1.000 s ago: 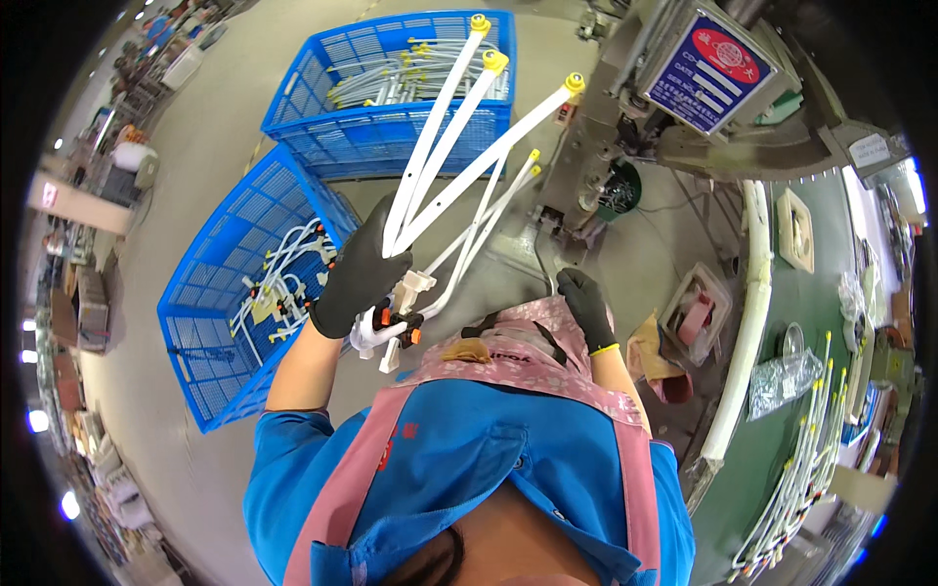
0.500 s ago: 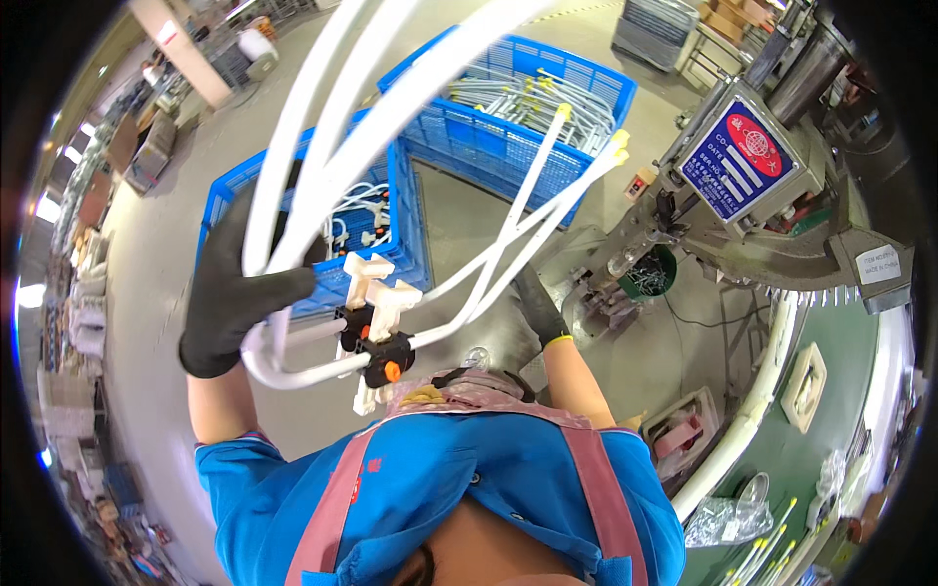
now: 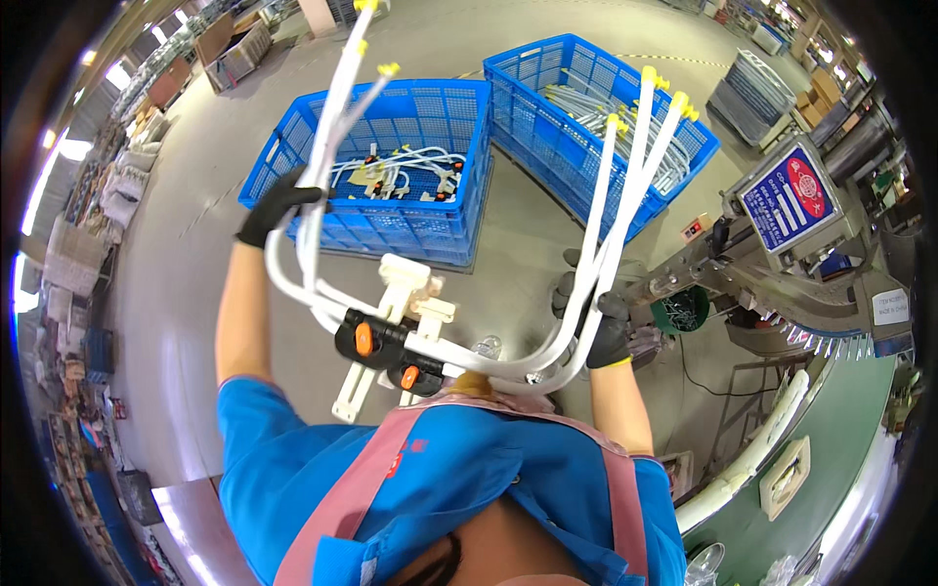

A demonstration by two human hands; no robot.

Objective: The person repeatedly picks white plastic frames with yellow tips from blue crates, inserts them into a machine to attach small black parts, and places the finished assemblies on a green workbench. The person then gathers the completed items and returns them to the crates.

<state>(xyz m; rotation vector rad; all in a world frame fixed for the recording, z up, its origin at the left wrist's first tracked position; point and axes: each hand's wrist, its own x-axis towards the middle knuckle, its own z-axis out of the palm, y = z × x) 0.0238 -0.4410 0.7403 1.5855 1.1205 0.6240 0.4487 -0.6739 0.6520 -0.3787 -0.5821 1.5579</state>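
Note:
In front of my chest hangs a frame of several bent white tubes with yellow tips. Black joints with orange buttons link the tubes at the middle, beside cream plastic brackets. My left hand, in a dark glove, is closed round the tubes on the left side. My right hand, gloved too, has its fingers wrapped about the right-hand tubes near their lower bend. Those tubes partly hide its fingers.
Ahead on the floor stands a blue crate with similar tube pieces inside. Another blue crate, holding loose tubes, is to its right. A machine with a blue sign and a green bin of fasteners stand right, near a green table.
My right hand has come up and taken hold of the right-hand tubes. The left hand's side of the frame has swung away from me, and the view has turned.

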